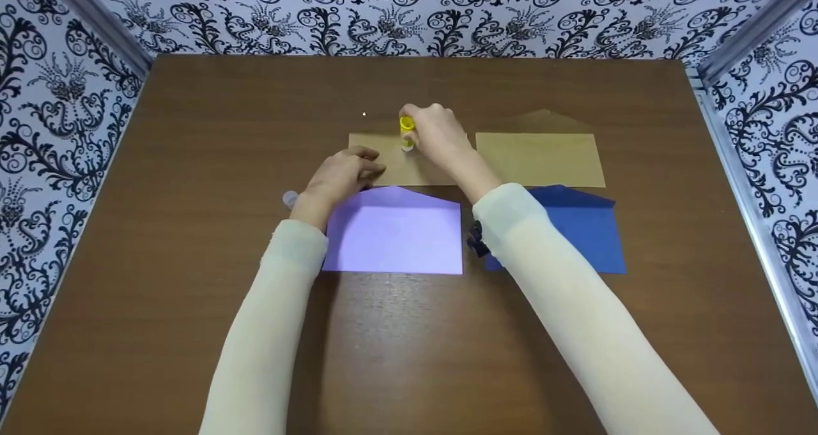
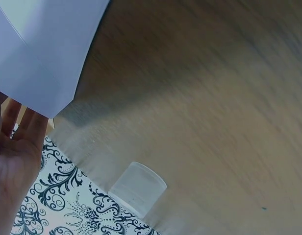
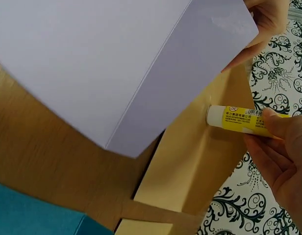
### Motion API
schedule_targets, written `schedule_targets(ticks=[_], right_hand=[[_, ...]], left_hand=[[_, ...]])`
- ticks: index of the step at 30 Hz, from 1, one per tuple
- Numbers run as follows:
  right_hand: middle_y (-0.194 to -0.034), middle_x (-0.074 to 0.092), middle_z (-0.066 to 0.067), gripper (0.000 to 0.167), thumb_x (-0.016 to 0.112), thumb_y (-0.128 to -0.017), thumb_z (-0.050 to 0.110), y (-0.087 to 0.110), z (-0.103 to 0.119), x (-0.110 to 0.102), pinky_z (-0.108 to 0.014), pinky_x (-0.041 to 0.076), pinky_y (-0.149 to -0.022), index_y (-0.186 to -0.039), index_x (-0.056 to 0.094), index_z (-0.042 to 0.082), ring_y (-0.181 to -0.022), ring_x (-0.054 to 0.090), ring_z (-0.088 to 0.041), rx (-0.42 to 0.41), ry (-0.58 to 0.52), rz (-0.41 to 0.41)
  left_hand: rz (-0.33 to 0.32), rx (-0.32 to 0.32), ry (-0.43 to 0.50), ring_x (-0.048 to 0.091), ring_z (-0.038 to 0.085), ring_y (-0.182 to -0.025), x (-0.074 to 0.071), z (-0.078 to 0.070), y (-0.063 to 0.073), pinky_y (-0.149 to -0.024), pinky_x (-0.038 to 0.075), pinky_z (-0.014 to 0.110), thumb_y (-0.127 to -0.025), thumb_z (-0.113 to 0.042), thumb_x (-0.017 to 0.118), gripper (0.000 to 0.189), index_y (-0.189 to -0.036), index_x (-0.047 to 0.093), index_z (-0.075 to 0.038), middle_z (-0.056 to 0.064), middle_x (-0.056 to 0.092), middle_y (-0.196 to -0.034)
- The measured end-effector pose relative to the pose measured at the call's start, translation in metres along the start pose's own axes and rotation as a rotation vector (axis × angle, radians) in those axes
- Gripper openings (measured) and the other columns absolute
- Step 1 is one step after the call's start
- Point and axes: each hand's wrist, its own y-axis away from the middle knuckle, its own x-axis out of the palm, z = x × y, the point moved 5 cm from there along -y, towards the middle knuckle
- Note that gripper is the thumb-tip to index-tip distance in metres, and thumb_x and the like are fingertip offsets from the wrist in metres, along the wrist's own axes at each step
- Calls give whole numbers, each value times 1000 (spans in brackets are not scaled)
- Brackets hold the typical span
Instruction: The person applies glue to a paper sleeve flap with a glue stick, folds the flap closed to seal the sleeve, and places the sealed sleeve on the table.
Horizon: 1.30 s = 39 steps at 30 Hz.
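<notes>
My right hand [image 1: 441, 138] grips a yellow glue stick [image 3: 241, 120]. Its white end meets the left tan envelope [image 1: 383, 176], on the flap side in the right wrist view. My left hand [image 1: 342, 176] rests at that envelope's left end, fingers loosely extended; in the left wrist view it is partly hidden by the lilac envelope [image 2: 38, 58]. That lilac envelope lies nearest to me on the left, flap raised, with a whitish smear on the flap in the right wrist view. A translucent cap [image 2: 138, 189] sits left of my left wrist.
A second tan envelope [image 1: 540, 160] lies to the right, with a blue envelope [image 1: 585, 237] below it, partly covered by my right sleeve [image 1: 575, 307]. All are on a brown wooden table [image 1: 192, 358]. Black-and-white patterned walls [image 1: 383, 20] border the table's back and sides.
</notes>
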Motion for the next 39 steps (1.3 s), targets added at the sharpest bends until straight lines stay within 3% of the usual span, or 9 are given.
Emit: schedule_targets(ticks=[13,21,27,39], right_hand=[[-115,69,-14,33,69,-94,23,7,-3,-6,-44,55,-96,-124,65,11,-104,64,-33,-19,-32,39],[-111,69,-12,28,70,-93,21,7,4,-3,-44,54,-92,-120,65,12,-102,63,-32,-60,-73,26],[-111,68,-13,29,69,-94,23,6,5,0,-44,56,-87,-122,64,16,-100,64,-32,-32,-93,25],[-113,67,-14,31,67,-96,25,4,2,3,-47,58,-85,-126,61,18,-104,64,-33,-10,-52,22]], left_hand=[[6,-59,54,51,28,-136,-3,4,3,-113,44,44,-99,-20,62,29,-127,70,-20,3,54,-147],[10,-33,32,52,30,-136,-3,3,4,-112,46,44,-96,-15,65,33,-129,69,-19,6,54,-147],[16,-54,55,50,29,-137,-3,4,4,-113,44,44,-96,-15,66,33,-129,69,-20,4,54,-147],[3,-8,26,53,32,-134,1,1,1,-112,45,45,-98,-17,63,30,-127,70,-18,7,56,-145]])
